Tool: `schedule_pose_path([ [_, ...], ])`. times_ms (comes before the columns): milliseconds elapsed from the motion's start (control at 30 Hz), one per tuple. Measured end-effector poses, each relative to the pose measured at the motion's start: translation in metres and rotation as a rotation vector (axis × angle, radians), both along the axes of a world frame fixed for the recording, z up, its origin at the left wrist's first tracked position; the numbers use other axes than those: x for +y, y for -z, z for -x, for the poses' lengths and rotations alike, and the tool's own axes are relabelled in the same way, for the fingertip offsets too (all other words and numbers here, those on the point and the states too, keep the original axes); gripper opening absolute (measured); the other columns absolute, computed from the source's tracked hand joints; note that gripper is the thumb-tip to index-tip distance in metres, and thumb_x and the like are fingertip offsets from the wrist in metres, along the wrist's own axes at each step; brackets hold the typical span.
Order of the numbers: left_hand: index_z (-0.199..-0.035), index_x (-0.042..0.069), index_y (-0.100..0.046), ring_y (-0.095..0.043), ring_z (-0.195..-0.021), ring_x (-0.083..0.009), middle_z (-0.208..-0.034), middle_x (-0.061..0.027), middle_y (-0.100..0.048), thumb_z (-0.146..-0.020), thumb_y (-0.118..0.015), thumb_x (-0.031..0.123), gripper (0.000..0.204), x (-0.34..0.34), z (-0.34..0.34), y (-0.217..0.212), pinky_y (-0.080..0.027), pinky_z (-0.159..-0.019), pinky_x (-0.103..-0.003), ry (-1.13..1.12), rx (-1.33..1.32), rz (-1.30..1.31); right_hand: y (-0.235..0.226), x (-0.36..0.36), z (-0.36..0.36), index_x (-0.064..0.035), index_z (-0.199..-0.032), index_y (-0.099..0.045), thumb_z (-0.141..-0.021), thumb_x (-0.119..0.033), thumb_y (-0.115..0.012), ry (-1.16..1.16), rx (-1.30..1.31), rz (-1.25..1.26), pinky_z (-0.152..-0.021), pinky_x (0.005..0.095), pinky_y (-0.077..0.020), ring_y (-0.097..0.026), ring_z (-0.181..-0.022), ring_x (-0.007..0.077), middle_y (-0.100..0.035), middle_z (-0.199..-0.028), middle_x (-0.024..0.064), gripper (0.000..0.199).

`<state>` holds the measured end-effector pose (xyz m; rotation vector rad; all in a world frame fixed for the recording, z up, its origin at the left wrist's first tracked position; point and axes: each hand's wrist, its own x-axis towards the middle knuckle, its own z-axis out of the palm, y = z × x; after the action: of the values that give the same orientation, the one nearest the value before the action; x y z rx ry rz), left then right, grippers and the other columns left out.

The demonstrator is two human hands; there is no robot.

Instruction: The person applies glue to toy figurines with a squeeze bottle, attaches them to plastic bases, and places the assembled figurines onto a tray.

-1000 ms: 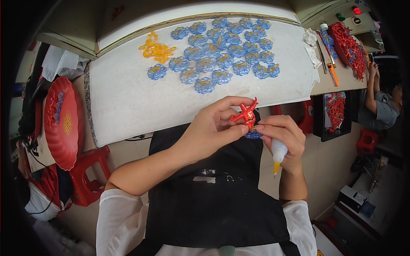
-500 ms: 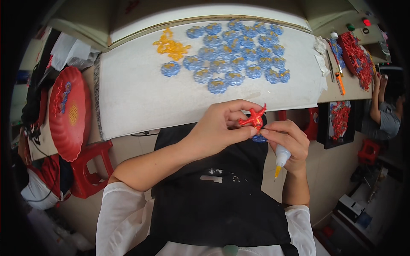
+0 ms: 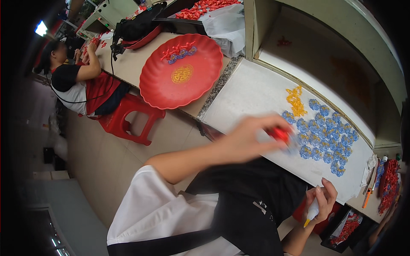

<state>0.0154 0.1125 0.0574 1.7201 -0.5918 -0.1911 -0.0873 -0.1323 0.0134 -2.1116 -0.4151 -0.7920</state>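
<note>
From view centre, a white bottle (image 3: 314, 208) is held by the right hand (image 3: 321, 202) at 4 o'clock, its yellow nozzle (image 3: 306, 222) pointed toward 7. At 3 o'clock, a red figure (image 3: 279, 135) is pinched by the left hand (image 3: 252, 141); a blue base (image 3: 293, 143) seems attached, though blurred. Beyond, many blue pieces (image 3: 314, 126) are left on the mat (image 3: 239, 94) without figures, beside a yellow pile (image 3: 295, 102) at 2. On the dish (image 3: 149, 85) at 11, one short row (image 3: 183, 54) of joined figures appears done.
</note>
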Motion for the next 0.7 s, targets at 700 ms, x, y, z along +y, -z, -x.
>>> schedule_pose_path([
  [700, -0.105, 0.005, -0.052, -0.058, -0.085, -0.0240, -0.095, -0.0135, -0.059, -0.075, -0.059, 0.007, 0.031, 0.094, -0.100, -0.012, -0.044, -0.075, -0.032, -0.713, -0.574, -0.547, 0.009, -0.021, 0.008, -0.0021, -0.085, -0.061, -0.064, 0.003, -0.068, 0.164, 0.210, 0.007, -0.058, 0.0258, -0.0480, -0.059, -0.068, 0.0206, -0.056, -0.087, 0.0141, 0.023],
])
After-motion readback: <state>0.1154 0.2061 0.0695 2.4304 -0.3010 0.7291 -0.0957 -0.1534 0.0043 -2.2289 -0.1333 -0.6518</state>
